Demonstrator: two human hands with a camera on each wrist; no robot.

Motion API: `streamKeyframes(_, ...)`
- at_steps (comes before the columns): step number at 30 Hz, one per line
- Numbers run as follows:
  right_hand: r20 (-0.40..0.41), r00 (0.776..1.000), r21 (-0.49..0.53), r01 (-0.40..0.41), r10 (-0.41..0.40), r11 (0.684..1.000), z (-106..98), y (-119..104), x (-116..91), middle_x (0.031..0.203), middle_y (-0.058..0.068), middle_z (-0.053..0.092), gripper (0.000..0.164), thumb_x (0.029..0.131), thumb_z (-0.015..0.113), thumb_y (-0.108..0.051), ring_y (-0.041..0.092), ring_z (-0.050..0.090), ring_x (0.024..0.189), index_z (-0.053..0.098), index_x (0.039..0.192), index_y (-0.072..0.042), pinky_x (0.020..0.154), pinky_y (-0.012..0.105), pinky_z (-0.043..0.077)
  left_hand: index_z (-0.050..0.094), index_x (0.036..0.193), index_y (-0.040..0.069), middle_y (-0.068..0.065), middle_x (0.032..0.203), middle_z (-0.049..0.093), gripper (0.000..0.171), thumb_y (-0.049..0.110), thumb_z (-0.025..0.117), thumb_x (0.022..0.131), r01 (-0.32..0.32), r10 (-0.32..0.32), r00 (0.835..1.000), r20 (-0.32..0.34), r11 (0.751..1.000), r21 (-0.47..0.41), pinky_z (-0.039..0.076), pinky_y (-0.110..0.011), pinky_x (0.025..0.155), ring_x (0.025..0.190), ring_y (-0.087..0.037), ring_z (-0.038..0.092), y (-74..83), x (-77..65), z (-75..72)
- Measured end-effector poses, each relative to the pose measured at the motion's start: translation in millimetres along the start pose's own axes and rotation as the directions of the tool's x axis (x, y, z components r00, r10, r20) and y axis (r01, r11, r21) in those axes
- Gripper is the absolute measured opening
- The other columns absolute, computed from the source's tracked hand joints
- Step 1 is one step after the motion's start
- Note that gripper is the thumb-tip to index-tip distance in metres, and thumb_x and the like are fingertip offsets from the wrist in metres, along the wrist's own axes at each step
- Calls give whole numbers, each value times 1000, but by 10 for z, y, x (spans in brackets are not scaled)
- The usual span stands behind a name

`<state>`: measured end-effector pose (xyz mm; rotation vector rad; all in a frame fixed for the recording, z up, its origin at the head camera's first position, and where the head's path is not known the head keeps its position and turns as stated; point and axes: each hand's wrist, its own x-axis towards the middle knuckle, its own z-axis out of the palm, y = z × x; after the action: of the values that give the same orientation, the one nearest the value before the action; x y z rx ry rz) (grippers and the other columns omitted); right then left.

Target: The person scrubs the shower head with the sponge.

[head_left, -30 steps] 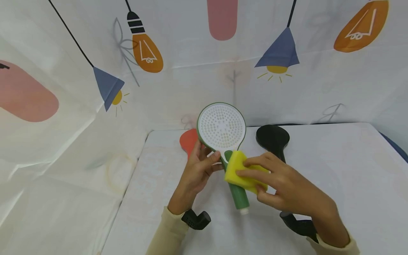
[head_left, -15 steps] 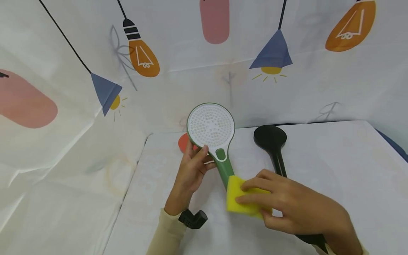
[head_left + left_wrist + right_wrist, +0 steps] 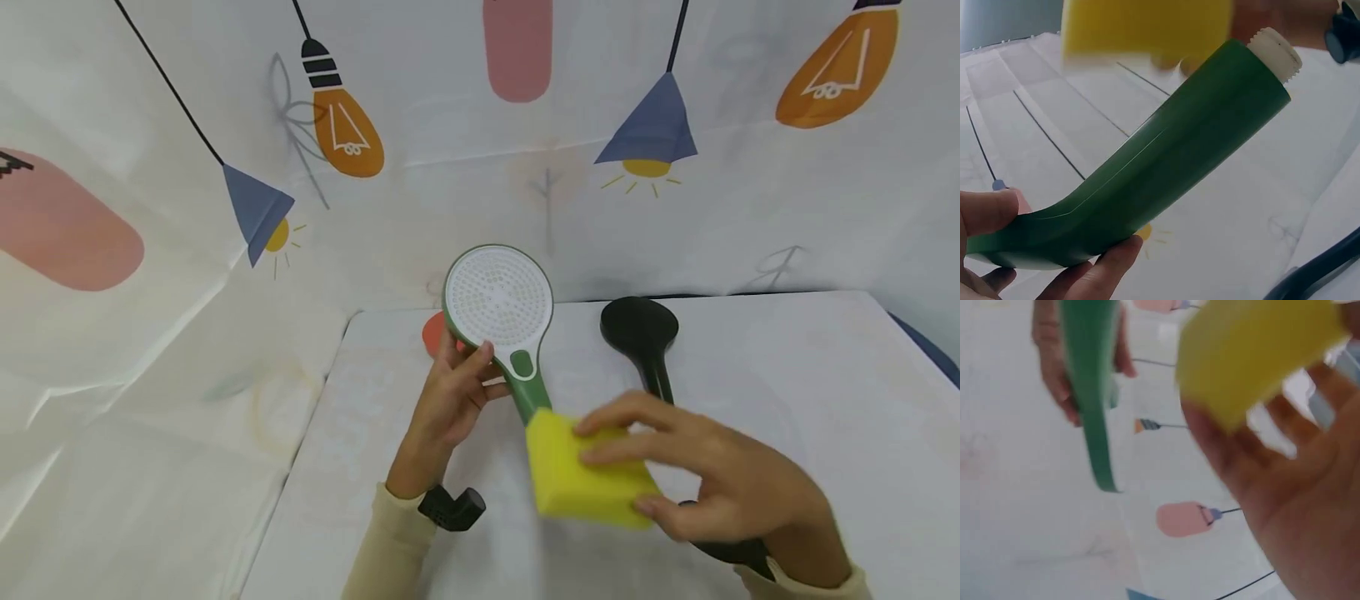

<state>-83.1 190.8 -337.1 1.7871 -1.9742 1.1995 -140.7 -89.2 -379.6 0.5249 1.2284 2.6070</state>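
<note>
**Wiping, apparently between strokes**

Left hand: fingers curled, holding shower head tilted above counter. Sponge: just beside the handle, apart. Right hand: fingers parted by the sponge's thickness, pinching it. Next stroke likely calls for contact, shower head steady.

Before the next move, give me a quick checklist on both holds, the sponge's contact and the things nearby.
1. Left hand holds the green and white shower head near its neck: ok.
2. Right hand has the yellow sponge between thumb and fingers: ok.
3. Spray face unobstructed in the head view: ok.
4. Sponge against the handle: not ok; a gap shows in the right wrist view.
5. Right hand off the black object: cannot tell; the hand hides its lower part.
6. Handle clean all round: cannot tell.
</note>
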Motion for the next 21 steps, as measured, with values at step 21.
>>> streamKeyframes(21, -366, 849, -314, -499, 381, 808, 453, 308, 237, 150, 5, 47, 59, 83, 75, -15, 23, 47, 135, 58, 140, -19, 111, 13, 35, 16, 155, 35, -4, 134, 58, 74, 39, 61, 96, 65, -70, 983, 167, 997, 35, 60, -38, 86, 95, -20, 73, -147, -6, 53)
